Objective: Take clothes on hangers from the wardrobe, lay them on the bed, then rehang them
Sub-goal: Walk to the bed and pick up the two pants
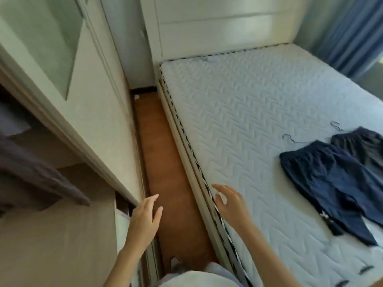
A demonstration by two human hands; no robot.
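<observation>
While held out ahead, left hand (145, 218) and right hand (230, 204) empty, both loosely spread.
Far right of right hand, navy trousers (327, 183) and a darker garment (360, 141) on wire hangers (289, 139), flat on the mattress (238, 121); left of left hand, grey garment (41, 172) in the wardrobe (83, 125).

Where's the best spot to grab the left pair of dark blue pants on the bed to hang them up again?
Probably the thin wire hook at the top of the dark blue pants. It lies bare on the mattress, pointing toward the headboard, so reach in from that side and pinch it; the cloth should then hang below.
</observation>
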